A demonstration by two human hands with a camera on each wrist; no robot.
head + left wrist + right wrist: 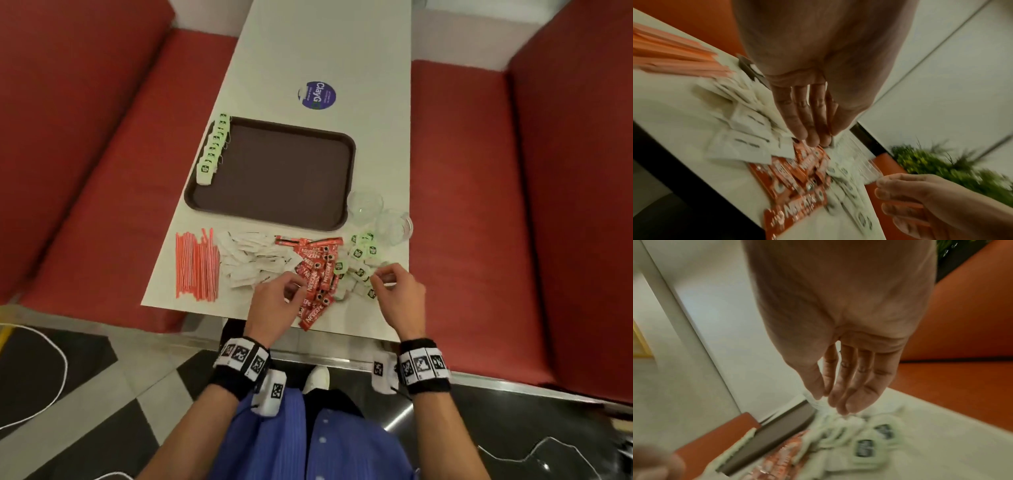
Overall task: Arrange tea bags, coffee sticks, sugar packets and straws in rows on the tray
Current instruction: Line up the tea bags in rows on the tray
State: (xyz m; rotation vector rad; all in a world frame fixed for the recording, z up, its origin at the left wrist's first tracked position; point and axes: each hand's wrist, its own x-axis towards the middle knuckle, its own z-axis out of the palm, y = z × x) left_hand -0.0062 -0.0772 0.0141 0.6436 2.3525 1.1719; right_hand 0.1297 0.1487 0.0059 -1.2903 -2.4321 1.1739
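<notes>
A brown tray (274,171) lies mid-table, with a row of green tea bags (212,150) along its left rim. Near the front edge lie orange straws (197,265), white sugar packets (250,260), red coffee sticks (318,270) and loose tea bags (361,260). My left hand (277,301) hovers over the coffee sticks (797,175) with its fingers (813,139) relaxed and nothing in them. Just above the loose tea bags (863,449), my right hand (394,284) has loosely bent fingers (849,399). No tea bag shows between them.
Two clear plastic cups (364,205) (394,226) stand right of the tray's near corner. A round blue sticker (317,95) sits beyond the tray. Red bench seats (102,154) flank the narrow white table (308,51). Cables lie on the floor (51,377).
</notes>
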